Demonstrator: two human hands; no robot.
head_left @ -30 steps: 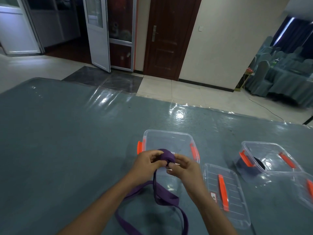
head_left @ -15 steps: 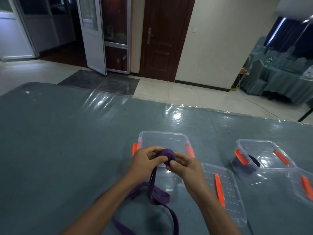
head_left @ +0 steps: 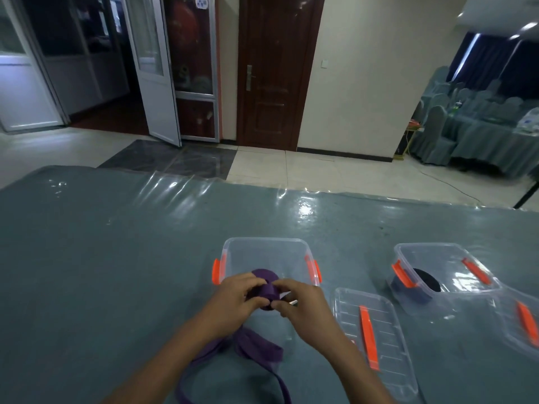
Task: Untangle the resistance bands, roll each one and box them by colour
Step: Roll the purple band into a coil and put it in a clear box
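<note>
Both hands, left hand (head_left: 233, 298) and right hand (head_left: 300, 304), pinch the purple band (head_left: 264, 290) roll between them; winding should stay tight, feeding the slack below evenly.

Brown door (head_left: 274, 83), cream wall (head_left: 376, 83), tiled floor (head_left: 291, 170), draped chairs (head_left: 437, 132)

Only two arms are showing, coming in from the bottom edge. Left hand (head_left: 233, 298) and left forearm (head_left: 175, 354) are showing bare, right through to the frame edge. Right hand (head_left: 303, 304) and right forearm (head_left: 350, 363) are looking the same, bare all the way down. Both wrists (head_left: 214, 323) are showing plain skin. Nails and other fine detail are blurring out, too small to tell.
</note>
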